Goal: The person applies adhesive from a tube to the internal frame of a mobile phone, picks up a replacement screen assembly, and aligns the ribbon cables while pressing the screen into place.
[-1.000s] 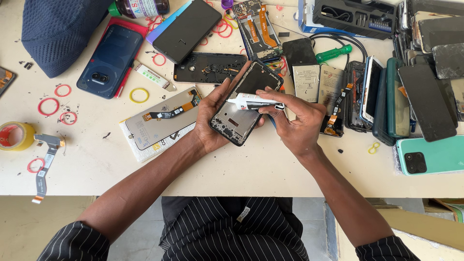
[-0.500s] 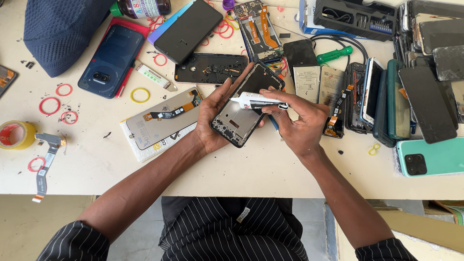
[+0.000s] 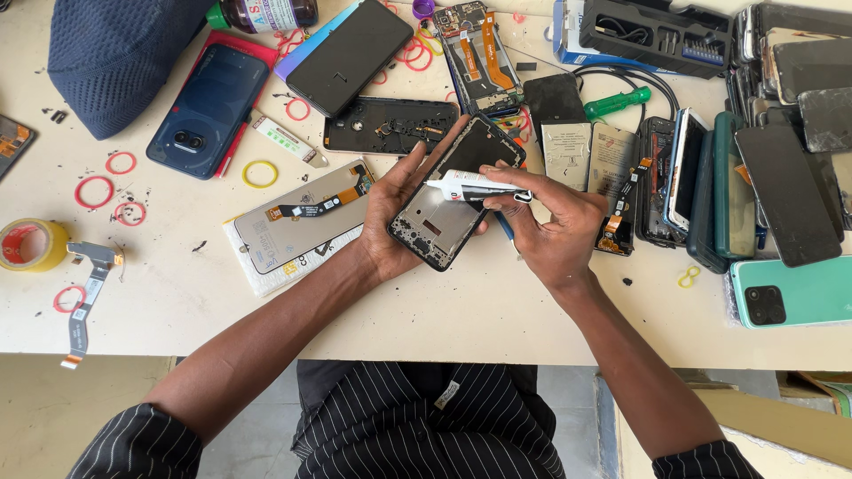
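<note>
white table (image 3: 497,324) | phones (image 3: 206,108) | tape roll (image 3: 31,244) | rubber rings (image 3: 260,174)

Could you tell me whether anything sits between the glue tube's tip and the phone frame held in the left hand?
Nothing visible does. The right hand holds the glue tube directly over the phone frame that the left hand holds.

A white glue tube (image 3: 475,185) crosses a black phone frame (image 3: 453,197); nearby lie red rings (image 3: 93,192) and a mint-green phone (image 3: 790,293).
</note>
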